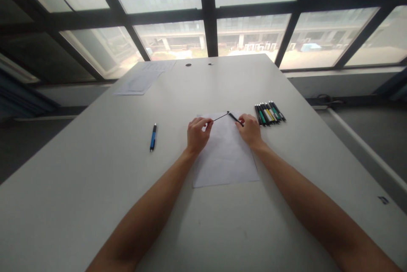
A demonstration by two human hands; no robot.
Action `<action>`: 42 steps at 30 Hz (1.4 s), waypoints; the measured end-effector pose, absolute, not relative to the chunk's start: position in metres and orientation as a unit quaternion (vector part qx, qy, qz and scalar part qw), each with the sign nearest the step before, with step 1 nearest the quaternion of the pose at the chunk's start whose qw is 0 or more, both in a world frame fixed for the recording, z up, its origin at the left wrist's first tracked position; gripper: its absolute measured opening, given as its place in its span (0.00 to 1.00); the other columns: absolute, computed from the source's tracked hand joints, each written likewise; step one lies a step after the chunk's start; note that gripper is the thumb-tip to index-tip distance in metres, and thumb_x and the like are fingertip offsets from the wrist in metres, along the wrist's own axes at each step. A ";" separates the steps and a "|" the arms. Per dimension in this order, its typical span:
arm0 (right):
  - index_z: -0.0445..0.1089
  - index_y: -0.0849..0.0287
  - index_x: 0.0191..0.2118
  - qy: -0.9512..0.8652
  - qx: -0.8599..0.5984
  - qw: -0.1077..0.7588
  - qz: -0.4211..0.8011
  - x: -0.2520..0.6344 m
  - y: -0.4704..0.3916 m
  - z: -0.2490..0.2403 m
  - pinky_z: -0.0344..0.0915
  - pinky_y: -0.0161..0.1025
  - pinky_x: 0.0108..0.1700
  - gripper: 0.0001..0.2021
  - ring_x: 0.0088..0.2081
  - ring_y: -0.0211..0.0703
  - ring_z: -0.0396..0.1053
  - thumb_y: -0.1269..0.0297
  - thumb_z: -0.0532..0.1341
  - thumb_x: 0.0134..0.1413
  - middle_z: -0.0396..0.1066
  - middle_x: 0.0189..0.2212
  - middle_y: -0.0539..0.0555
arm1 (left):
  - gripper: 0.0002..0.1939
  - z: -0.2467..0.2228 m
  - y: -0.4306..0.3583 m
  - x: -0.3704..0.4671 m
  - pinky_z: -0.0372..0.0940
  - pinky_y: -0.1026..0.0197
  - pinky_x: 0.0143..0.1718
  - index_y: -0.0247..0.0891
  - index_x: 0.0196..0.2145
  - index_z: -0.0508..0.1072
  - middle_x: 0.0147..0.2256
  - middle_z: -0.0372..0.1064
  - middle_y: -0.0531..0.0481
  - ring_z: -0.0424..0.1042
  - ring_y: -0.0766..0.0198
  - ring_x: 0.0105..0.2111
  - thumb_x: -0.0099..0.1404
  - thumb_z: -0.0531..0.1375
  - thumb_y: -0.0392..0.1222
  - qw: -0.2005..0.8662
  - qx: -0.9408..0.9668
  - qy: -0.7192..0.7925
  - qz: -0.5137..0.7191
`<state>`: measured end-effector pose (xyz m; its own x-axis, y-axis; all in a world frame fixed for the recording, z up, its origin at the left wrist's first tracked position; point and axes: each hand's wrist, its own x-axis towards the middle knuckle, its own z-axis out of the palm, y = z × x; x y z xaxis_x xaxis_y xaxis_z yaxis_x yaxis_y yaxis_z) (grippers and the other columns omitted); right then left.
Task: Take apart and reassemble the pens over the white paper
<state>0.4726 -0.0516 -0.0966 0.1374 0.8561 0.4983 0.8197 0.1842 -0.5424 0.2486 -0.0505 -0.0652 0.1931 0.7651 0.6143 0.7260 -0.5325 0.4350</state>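
Note:
My left hand (197,135) pinches one end of a thin, dark pen refill (220,117) between thumb and fingertips. My right hand (250,130) is closed around a black pen barrel (235,118), its far end tilted up to the left. Refill and barrel meet, or nearly meet, at a small dark tip above the sheet's top edge; whether one sits inside the other is too small to tell. Beneath both hands lies a white sheet of paper (226,162).
A row of several pens (269,114), black with green, yellow and white parts, lies right of my right hand. One blue pen (153,137) rests to the left. Papers (140,81) lie at the far left of the white table (95,170), before the windows.

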 end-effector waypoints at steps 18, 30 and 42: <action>0.69 0.58 0.38 -0.645 -0.582 0.493 0.040 0.472 -0.049 -0.092 0.61 0.45 0.46 0.12 0.41 0.50 0.63 0.69 0.49 0.65 0.67 0.36 0.58 | 0.07 -0.070 -0.045 0.245 0.63 0.57 0.42 0.39 0.35 0.76 0.33 0.74 0.49 0.70 0.61 0.33 0.67 0.59 0.41 0.029 0.721 0.517 0.461; 0.66 0.57 0.35 -0.643 -0.566 0.515 0.036 0.473 -0.050 -0.090 0.62 0.44 0.44 0.10 0.39 0.49 0.64 0.70 0.49 0.65 0.66 0.34 0.57 | 0.06 -0.072 -0.043 0.244 0.62 0.57 0.41 0.39 0.34 0.76 0.32 0.74 0.49 0.69 0.60 0.32 0.66 0.59 0.39 0.022 0.718 0.505 0.478; 0.67 0.57 0.35 -0.634 -0.569 0.523 0.021 0.475 -0.049 -0.093 0.61 0.45 0.45 0.11 0.40 0.50 0.64 0.69 0.48 0.65 0.67 0.34 0.58 | 0.07 -0.077 -0.041 0.243 0.61 0.56 0.41 0.41 0.35 0.77 0.32 0.74 0.48 0.69 0.58 0.33 0.67 0.58 0.39 0.012 0.721 0.517 0.462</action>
